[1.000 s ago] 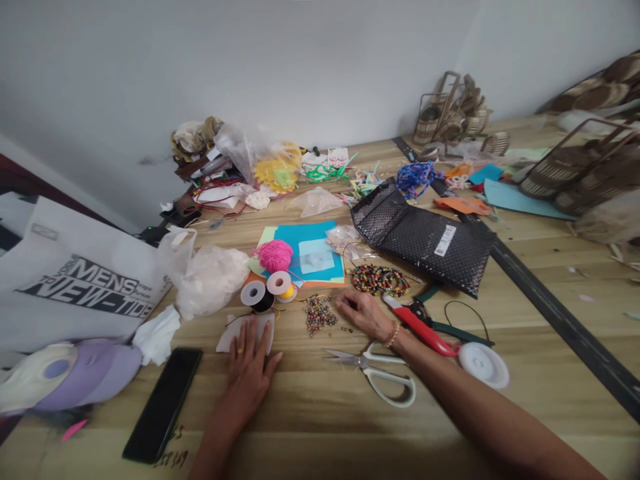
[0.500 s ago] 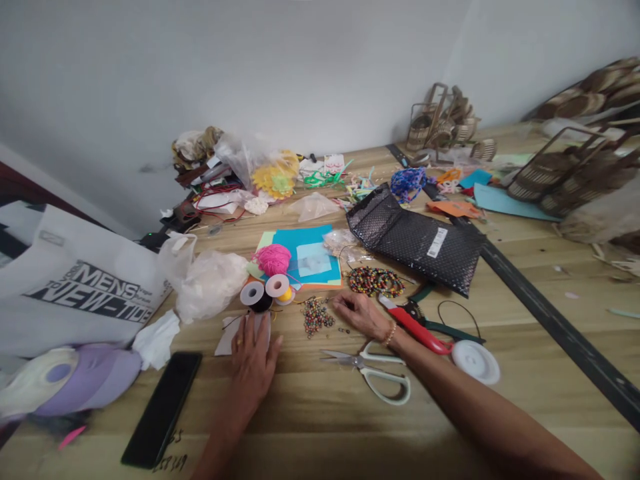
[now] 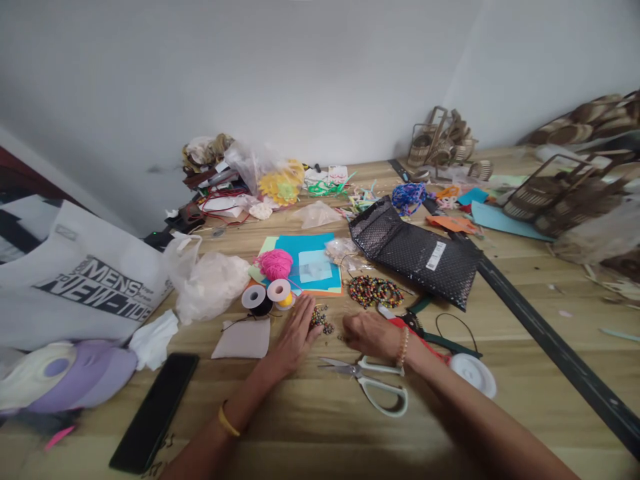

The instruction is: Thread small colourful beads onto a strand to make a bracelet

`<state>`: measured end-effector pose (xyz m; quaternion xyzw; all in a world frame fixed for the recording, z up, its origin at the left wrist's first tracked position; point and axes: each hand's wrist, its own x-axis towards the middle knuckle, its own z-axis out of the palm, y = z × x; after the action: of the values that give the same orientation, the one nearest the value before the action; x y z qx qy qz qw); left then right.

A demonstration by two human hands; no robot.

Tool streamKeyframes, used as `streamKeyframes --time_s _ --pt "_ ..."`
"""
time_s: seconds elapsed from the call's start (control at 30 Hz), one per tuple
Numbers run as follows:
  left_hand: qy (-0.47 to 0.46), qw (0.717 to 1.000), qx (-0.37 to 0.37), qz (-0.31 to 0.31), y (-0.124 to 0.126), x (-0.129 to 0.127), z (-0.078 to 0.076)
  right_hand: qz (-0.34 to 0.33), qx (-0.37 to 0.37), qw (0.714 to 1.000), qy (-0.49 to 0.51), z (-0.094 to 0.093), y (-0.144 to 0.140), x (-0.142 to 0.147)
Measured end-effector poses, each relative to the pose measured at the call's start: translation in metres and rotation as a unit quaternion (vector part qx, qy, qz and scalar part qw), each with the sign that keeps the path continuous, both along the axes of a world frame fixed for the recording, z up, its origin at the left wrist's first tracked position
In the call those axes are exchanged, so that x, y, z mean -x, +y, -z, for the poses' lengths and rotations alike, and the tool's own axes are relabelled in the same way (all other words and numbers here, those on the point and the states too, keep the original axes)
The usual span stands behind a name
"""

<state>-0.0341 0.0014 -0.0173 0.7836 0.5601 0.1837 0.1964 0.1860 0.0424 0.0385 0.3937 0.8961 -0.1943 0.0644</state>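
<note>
My left hand (image 3: 296, 335) lies flat with its fingers stretched out, against the left side of a small pile of mixed-colour beads (image 3: 323, 321) and covering part of it. To the right of the pile, my right hand (image 3: 373, 335) rests on the table with curled fingers; whatever is in them, if anything, is hidden. A few loose beads lie beside its fingertips. Just beyond it is a heap of strung bead bracelets (image 3: 376, 292). White-handled scissors (image 3: 361, 370) lie slightly open in front of it, and a red-handled cutter (image 3: 434, 352) is partly under the wrist.
Black (image 3: 257, 303) and yellow thread spools (image 3: 281, 293) and pink yarn (image 3: 276, 265) stand behind my left hand. A whitish pad (image 3: 243, 338) and phone (image 3: 156, 410) lie to the left. A black bubble mailer (image 3: 417, 257) and white spool (image 3: 473, 375) are on the right.
My left hand has moved right, off the whitish pad and up to the bead pile, which is now more gathered. My right hand has shifted slightly, fingers still curled.
</note>
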Motion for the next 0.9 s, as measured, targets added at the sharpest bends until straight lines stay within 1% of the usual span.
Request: streamKeyframes --time_s 0.2,0.37,0.53,0.6,0.73,0.83,0.9 --pt "0.038 0.998 -0.013 0.058 0.008 -0.006 0.002 0.009 0.037 0.999 0.038 0.009 0.002 0.012" --pt "0.043 0.992 -0.027 0.118 0.008 -0.01 -0.005 0.044 0.032 0.993 0.106 0.019 0.005 0.015" --pt "0.031 0.986 -0.036 0.159 0.005 -0.009 -0.012 0.085 0.035 0.988 0.122 0.026 0.01 0.014" --pt "0.024 0.984 -0.029 0.172 0.005 -0.008 -0.013 0.093 0.039 0.987 0.126 0.029 0.011 0.014" --pt "-0.014 0.985 0.023 0.172 0.004 -0.005 -0.012 0.094 0.046 0.983 0.148 0.036 0.012 0.015" --pt "-0.072 0.985 0.065 0.144 0.006 -0.002 -0.012 0.092 0.034 0.98 0.175 0.042 0.011 0.017" --pt "-0.117 0.982 0.079 0.125 0.007 -0.001 -0.013 0.086 0.022 0.977 0.196 0.046 0.011 0.018"
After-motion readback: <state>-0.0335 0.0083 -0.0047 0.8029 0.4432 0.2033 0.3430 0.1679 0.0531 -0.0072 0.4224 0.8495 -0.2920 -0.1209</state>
